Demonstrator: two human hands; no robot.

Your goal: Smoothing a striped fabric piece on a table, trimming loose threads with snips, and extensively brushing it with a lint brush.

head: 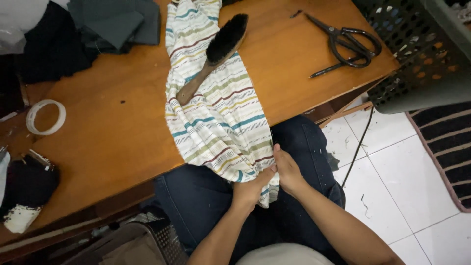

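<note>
— What are the hands doing, down near the lap?

— Both are closed on the lower end of the striped cloth (218, 122). The left hand (249, 190) pinches the hem from below, the right hand (288, 172) grips it just beside, and the two are touching. They sit over the dark blue jeans (196, 196), just off the near edge of the tabletop (113, 142).

— And the cloth itself?

— It hangs over that near edge into the hands, and the rest of it runs straight up the middle of the tabletop to the far edge. It is cream with teal, red and olive stripes.

— Anything lying on it?

— A wooden-handled brush (216, 54) with black bristles, slanted, the handle pointing toward the near edge and the bristle head toward the far edge.

— What else is on the tabletop?

— A roll of white tape (45, 117) near the left edge, and a dark bundle (24, 191) at the near left corner. Black scissors (346, 44) lie by the far right corner, well apart from the cloth. Dark folded fabric (117, 24) sits at the far left corner.

— Beyond the tabletop?

— A dark perforated basket (422, 64) to the right, above a white tiled floor (392, 176) with a black cable (358, 147) and a striped rug (449, 142).
</note>
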